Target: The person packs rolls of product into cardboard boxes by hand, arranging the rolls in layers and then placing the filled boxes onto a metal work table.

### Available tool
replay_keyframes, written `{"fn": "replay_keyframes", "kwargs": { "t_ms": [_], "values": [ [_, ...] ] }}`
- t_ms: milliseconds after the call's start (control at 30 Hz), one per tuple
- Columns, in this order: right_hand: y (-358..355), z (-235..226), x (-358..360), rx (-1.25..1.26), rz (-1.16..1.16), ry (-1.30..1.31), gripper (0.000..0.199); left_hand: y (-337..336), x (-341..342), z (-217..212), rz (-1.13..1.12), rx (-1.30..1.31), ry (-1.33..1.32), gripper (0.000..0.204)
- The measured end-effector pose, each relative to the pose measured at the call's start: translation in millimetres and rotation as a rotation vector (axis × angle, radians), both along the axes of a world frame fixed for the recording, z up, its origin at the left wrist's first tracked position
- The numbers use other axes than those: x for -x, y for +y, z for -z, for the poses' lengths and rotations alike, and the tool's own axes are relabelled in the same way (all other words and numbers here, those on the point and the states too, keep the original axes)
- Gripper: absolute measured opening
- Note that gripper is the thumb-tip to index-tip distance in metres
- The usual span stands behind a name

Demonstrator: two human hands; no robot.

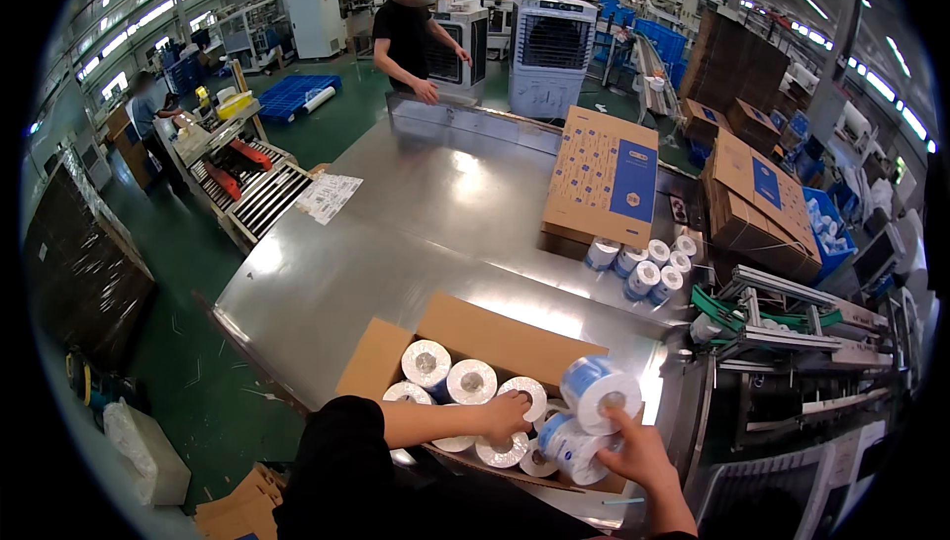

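An open cardboard box (495,330) in front of me holds several wrapped toilet paper rolls (471,382), mostly standing with their ends up. My left hand (507,417) reaches into the box, its fingers curled against a roll (524,393) near the middle. At the box's right end, my right hand (641,453) grips two blue-and-white rolls, one above the other: the upper roll (594,389) and the lower roll (568,448). Its fingers and thumb press at their core ends. The lower roll hides part of the box's right side.
The box stands on a metal table (396,213). Several loose rolls (641,279) stand at the right beside a printed carton (604,169). Farther right is a conveyor frame (782,317). Across the table stands a person in black (404,40); a roller conveyor (247,184) lies left.
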State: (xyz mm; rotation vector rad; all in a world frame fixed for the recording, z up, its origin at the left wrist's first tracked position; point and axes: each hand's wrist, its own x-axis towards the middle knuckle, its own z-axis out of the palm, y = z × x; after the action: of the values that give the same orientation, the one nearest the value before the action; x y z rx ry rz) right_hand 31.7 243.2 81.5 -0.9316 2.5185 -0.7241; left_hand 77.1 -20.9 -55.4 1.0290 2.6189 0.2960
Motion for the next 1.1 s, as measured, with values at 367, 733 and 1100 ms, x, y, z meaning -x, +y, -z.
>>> {"fn": "replay_keyframes", "kwargs": {
  "t_ms": [367,733,1100],
  "values": [
    [-65,55,-47,-0.458,-0.157,-0.002,0.056,5,-21,-5,-0.066,-0.109,0.003,0.046],
    [-61,48,-46,-0.389,-0.051,0.030,0.055,4,-8,-7,-0.035,-0.015,0.024,0.046],
    [-54,55,-54,-0.352,-0.057,0.043,0.055,4,-19,1,-0.049,-0.076,0.088,0.044]
  ]
}}
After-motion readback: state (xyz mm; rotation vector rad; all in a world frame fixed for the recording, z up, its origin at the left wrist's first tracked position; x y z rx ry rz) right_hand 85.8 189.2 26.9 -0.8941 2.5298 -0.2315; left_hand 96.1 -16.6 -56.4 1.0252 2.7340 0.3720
